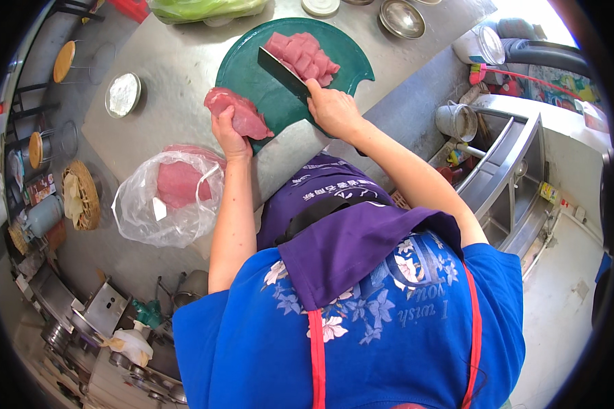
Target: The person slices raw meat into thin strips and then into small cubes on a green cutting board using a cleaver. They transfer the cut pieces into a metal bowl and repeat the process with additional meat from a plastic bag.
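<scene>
My left hand [231,134] grips a slab of raw red meat [238,113] at the near left rim of a round green cutting board [240,66]. In my right hand [336,108] is the handle of a cleaver [282,73], mostly hidden by my fingers. The dark blade slants up and left across the board, along the near side of a pile of cut meat chunks [303,55]. Left of my left forearm, a clear plastic bag [143,217] lies open with more raw meat [180,185] inside.
A bowl of white powder [124,95] sits at the left on the steel table [169,97]. A bagged green vegetable [204,9] and a metal bowl [402,19] are at the far side. To the right are a bucket [456,121] and a steel sink [511,168].
</scene>
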`<state>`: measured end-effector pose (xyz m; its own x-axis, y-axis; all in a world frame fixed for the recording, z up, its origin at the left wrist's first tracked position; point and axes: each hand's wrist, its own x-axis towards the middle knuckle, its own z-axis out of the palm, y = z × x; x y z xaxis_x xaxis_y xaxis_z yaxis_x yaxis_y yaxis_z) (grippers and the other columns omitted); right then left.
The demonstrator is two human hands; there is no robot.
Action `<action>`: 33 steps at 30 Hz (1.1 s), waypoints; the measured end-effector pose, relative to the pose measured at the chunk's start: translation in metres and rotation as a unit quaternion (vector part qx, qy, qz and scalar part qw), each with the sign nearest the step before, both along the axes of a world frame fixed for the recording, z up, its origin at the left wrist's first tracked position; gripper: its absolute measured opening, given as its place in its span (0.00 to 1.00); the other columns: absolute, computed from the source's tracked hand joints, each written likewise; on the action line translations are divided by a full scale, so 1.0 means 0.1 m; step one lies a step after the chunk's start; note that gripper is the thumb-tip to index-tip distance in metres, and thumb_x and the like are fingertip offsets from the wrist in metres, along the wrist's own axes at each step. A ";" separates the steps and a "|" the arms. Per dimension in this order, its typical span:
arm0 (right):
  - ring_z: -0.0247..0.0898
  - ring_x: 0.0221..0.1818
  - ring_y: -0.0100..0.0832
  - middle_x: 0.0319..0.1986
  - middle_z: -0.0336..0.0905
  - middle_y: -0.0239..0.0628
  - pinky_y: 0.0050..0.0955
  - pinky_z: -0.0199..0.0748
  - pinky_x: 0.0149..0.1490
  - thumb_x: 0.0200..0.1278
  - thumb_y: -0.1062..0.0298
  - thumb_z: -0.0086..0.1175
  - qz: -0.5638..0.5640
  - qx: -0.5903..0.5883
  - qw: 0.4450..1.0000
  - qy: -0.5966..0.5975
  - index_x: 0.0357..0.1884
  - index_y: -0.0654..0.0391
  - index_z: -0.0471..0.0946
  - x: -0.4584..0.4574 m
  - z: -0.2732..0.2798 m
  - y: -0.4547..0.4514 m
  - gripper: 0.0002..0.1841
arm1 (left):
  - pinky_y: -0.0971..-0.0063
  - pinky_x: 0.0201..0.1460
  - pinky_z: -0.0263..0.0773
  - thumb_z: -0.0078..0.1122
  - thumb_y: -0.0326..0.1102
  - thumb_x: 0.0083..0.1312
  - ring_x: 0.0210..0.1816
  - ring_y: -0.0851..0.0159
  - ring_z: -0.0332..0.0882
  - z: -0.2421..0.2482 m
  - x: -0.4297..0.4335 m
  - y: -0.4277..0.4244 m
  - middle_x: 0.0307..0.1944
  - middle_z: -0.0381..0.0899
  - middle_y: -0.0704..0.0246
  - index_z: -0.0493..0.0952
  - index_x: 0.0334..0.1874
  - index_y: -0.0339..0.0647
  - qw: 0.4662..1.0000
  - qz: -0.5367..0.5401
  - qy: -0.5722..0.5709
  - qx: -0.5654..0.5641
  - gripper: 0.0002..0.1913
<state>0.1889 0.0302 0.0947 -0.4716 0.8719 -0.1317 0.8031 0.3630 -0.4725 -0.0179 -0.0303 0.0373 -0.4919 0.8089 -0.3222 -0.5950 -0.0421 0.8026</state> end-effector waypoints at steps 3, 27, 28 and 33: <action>0.77 0.32 0.58 0.26 0.80 0.53 0.56 0.72 0.38 0.66 0.66 0.46 -0.001 -0.013 1.000 0.014 0.44 0.56 0.64 0.08 0.00 0.00 0.09 | 0.65 0.50 0.76 0.59 0.39 0.59 0.46 0.59 0.79 0.17 -0.05 0.06 0.46 0.78 0.61 0.72 0.55 0.37 0.994 -0.037 0.092 -0.041 0.22; 0.77 0.31 0.57 0.28 0.79 0.51 0.54 0.71 0.36 0.65 0.70 0.46 0.042 -0.010 0.999 0.013 0.43 0.58 0.63 0.00 0.51 -0.02 0.08 | 0.61 0.61 0.67 0.73 0.34 0.44 0.56 0.50 0.69 0.02 0.05 0.31 0.57 0.72 0.59 0.70 0.57 0.38 0.733 -0.094 0.669 0.080 0.35; 0.78 0.31 0.56 0.28 0.80 0.52 0.53 0.72 0.37 0.65 0.71 0.46 0.056 -0.010 0.998 0.013 0.43 0.58 0.63 -0.05 0.50 0.00 0.08 | 0.61 0.61 0.67 0.73 0.34 0.44 0.56 0.50 0.70 0.02 0.05 0.31 0.56 0.73 0.59 0.71 0.56 0.38 0.735 -0.091 0.667 0.080 0.34; 0.76 0.31 0.58 0.24 0.78 0.53 0.55 0.71 0.36 0.66 0.70 0.48 0.087 -0.053 0.994 -0.046 0.45 0.59 0.62 -0.18 0.47 0.07 0.10 | 0.62 0.59 0.69 0.71 0.32 0.43 0.54 0.50 0.71 -0.01 0.05 0.33 0.54 0.74 0.60 0.74 0.52 0.38 0.719 -0.080 0.685 0.087 0.30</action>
